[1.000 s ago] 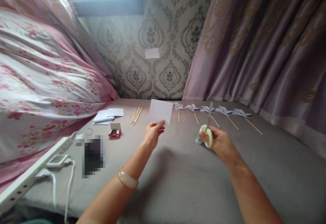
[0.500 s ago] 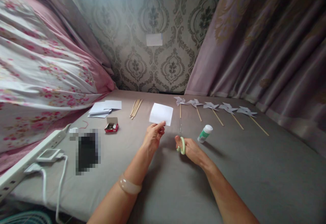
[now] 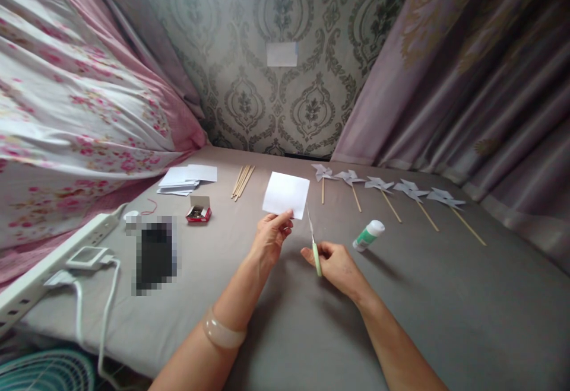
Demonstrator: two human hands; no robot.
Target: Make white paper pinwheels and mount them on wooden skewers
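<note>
My left hand (image 3: 272, 234) pinches a square sheet of white paper (image 3: 285, 194) by its lower edge and holds it up above the cloth. In my right hand (image 3: 335, 261) is a pair of scissors (image 3: 315, 248) with pale green handles, its blades pointing up and away from me. The blade tips are close to the paper's right edge; I cannot tell whether they touch it. A glue stick (image 3: 369, 235) with a white cap and green label is to the right of my right hand, seen at a slant.
Paper pinwheels on sticks (image 3: 378, 185) lie in a row at the back right. Behind my left hand are wooden sticks (image 3: 243, 182), a paper stack (image 3: 179, 181) and a small red box (image 3: 198, 212). A white power strip (image 3: 91, 245) with cables runs along the left edge.
The scissors have turned in my right hand, and their blades are now nearer the paper's right edge. The sheet faces me more squarely. The whole view has shifted slightly.
</note>
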